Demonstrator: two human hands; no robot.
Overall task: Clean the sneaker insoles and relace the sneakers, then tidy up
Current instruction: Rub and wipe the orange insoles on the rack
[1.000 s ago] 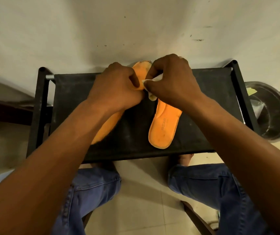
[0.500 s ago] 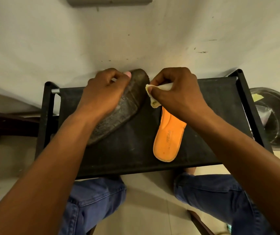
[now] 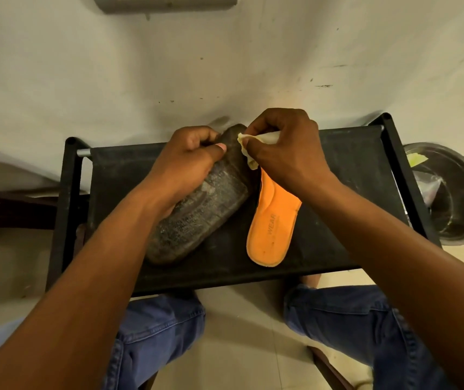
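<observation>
Insoles on black rack (image 3: 337, 164): dark underside-up insole (image 3: 208, 209) lying left, being gripped by left hand (image 3: 188, 164); orange insole (image 3: 274, 223) lying right; right hand (image 3: 284, 147) pinching pale cloth (image 3: 249, 153) at far end.

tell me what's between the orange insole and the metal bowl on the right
In the head view, the right forearm crosses above that stretch; beneath it lie bare black rack fabric and the rack's right frame bar, then the bowl. Nothing else lies beside the orange insole.
</observation>
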